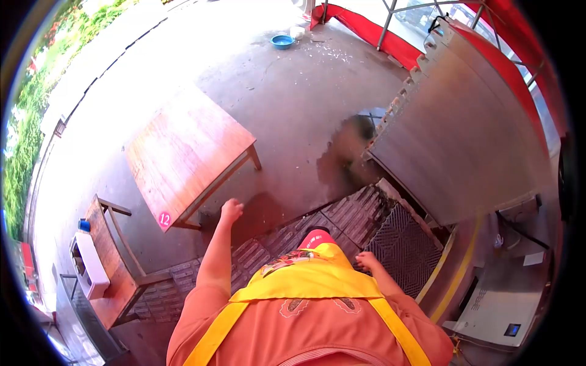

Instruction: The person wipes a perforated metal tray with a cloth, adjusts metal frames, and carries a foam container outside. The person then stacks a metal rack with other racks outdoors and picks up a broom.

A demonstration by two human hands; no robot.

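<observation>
My left hand (232, 210) hangs in the air with its fingers curled in, and nothing shows in it. It is nearest to the corner of a wooden table (189, 152) marked with a pink number 12 sticker (165, 218), apart from it. My right hand (367, 261) is held low at my side, fingers curled, with nothing visible in them. Beneath it lies a dark ridged mat (404, 250). I wear a yellow apron (317, 274) over an orange shirt.
A large metal-sided unit (458, 128) stands at right, beside a wet patch (342, 155). A blue basin (282, 41) sits on the far floor. At left, a wooden bench (116, 268) bears a pale bin (89, 265). A grey box-shaped appliance (503, 302) is at lower right.
</observation>
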